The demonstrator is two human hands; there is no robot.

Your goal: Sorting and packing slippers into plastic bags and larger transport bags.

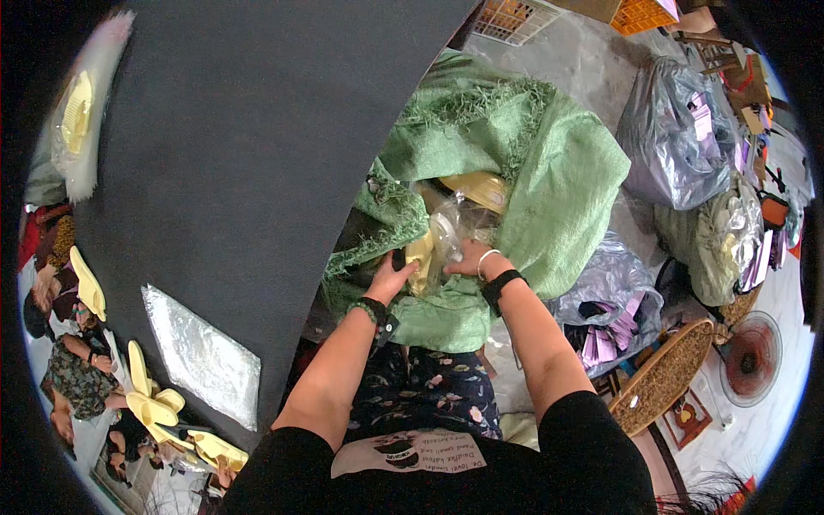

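Observation:
An open green woven sack point(575, 197) with frayed edges stands in front of me. Both my hands reach into its mouth. My left hand point(393, 280) is closed on the edge of a yellow slipper point(419, 257), and a small black piece shows beside its fingers. Across from it, my right hand point(472, 257) pinches a clear plastic bag point(445, 236) that lies against that slipper. Another yellow slipper point(481, 189) sits deeper in the sack, partly covered by clear plastic. Folds of the sack hide whatever lies lower.
A black tabletop point(240, 154) borders the sack on the left, with a stack of clear plastic bags point(206, 356) and several yellow slippers point(154, 408) along its edge. Other people sit beyond. Grey plastic sacks point(674, 137), a round wicker tray point(665, 378) and a fan point(748, 359) stand right.

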